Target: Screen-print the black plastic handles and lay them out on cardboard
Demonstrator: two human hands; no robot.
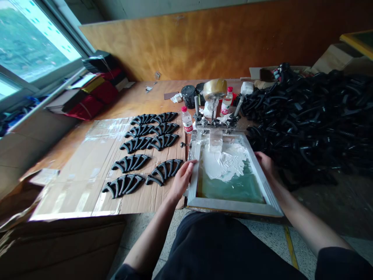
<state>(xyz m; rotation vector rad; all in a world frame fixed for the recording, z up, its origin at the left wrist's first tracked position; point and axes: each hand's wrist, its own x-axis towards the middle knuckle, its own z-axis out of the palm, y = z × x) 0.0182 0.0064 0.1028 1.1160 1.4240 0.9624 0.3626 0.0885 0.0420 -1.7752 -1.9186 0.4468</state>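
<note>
A silk-screen printing frame (233, 204) lies in front of me, its metal border around a green mesh (227, 190) with thick white ink (224, 163) spread over the far part. My left hand (183, 178) is closed at the frame's left edge, thumb and forefinger close together there. On the opposite side my right hand (266, 166) grips the right edge, its fingertips partly hidden by the border. A pale squeegee (215, 140) rests on the ink at the far end, below the metal clamp (215, 123). What lies under the frame is hidden.
Left of the frame, rows of curved black handles (131, 162) lie on cardboard (72, 186). A large heap of black parts (309, 116) fills the right side. Bottles (187, 119), a dark tub (189, 96) and a tape roll (215, 89) stand behind the frame.
</note>
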